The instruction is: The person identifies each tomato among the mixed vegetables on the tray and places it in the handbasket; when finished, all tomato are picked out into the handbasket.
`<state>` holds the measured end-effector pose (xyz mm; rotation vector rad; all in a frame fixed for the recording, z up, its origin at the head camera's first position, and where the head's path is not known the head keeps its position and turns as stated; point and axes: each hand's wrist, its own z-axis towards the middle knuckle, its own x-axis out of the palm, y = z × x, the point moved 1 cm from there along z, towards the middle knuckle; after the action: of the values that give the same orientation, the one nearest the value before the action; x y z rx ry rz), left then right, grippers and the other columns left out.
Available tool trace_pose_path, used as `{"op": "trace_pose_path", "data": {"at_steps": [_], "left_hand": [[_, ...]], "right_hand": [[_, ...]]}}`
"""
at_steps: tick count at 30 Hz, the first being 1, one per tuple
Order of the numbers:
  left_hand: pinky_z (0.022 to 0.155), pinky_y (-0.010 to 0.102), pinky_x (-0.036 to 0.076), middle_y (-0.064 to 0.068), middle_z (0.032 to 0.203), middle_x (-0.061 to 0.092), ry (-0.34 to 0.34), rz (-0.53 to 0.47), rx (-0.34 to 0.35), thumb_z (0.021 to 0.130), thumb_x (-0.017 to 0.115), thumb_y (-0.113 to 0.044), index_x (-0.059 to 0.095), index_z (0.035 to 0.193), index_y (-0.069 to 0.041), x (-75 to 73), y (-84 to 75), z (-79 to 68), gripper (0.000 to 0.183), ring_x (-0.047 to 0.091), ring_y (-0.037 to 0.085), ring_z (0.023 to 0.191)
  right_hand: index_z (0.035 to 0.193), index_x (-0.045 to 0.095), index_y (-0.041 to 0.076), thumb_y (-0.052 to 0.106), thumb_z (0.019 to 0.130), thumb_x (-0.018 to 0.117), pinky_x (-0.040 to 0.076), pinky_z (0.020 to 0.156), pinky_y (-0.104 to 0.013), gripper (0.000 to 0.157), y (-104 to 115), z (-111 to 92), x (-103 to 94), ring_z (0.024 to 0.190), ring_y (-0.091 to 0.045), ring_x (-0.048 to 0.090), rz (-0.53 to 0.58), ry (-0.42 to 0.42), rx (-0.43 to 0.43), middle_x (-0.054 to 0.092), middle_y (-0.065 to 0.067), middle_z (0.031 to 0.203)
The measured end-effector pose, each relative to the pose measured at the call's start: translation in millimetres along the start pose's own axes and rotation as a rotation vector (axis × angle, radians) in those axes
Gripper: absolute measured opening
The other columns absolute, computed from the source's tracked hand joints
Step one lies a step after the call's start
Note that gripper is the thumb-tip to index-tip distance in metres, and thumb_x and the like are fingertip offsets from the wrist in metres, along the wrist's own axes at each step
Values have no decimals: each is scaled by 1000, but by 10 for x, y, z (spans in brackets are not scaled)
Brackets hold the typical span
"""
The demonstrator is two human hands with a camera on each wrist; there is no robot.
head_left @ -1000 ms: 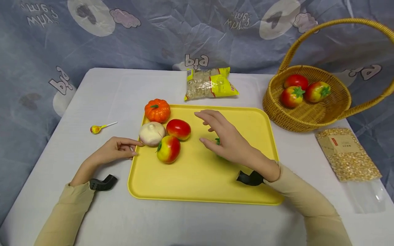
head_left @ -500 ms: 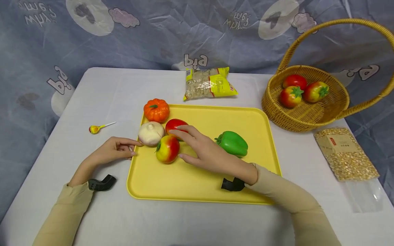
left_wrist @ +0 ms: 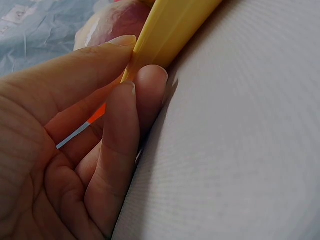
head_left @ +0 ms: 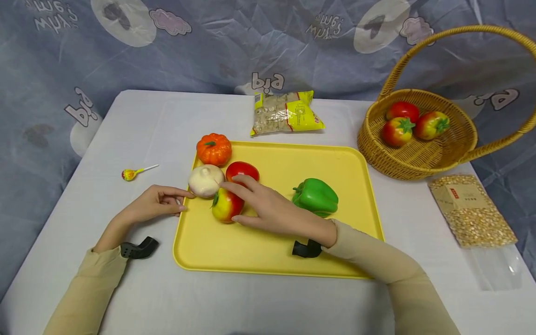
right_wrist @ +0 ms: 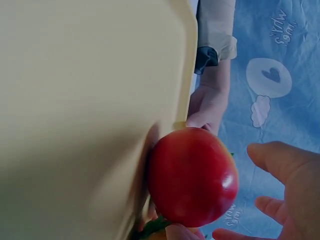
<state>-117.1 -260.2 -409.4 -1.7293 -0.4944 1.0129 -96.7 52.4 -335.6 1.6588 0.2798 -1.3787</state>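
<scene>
In the head view my right hand reaches over a red-and-yellow fruit with a green calyx, on the left part of the yellow tray. Its fingers are spread, the fingertips right by the fruit's top and near side. The right wrist view shows the red fruit large, with thumb and fingers apart around it. My left hand pinches the tray's left rim between its fingertips. Beside the fruit lie a whitish garlic-like bulb, a red fruit and an orange pumpkin.
A green bell pepper lies right of centre on the tray. The wicker basket at the back right holds three red fruits. Around the tray lie a lollipop, a yellow bag and a bag of yellow grains.
My right hand has moved left from above the bell pepper to the red-and-yellow fruit, uncovering the pepper. My left hand has stayed at the tray rim.
</scene>
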Motion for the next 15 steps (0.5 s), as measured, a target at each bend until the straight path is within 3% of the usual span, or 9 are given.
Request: {"op": "trace_pose_path", "data": {"at_steps": [9, 15], "left_hand": [[58, 21, 52, -10, 74, 62, -1, -13, -25, 86, 65, -4, 58, 118, 10, -4, -4, -6, 36, 61, 2, 62], [57, 21, 51, -11, 75, 62, -2, -23, -19, 85, 66, -4, 58, 117, 11, -6, -16, -3, 36, 61, 1, 63]], "right_hand": [[145, 28, 40, 39, 86, 64, 51, 91, -35, 69, -12, 91, 150, 119, -17, 52, -15, 153, 20, 32, -1, 146], [138, 42, 30, 37, 85, 67, 49, 95, -31, 60, -29, 98, 203, 121, -16, 49, 19, 136, -17, 34, -3, 144]]}}
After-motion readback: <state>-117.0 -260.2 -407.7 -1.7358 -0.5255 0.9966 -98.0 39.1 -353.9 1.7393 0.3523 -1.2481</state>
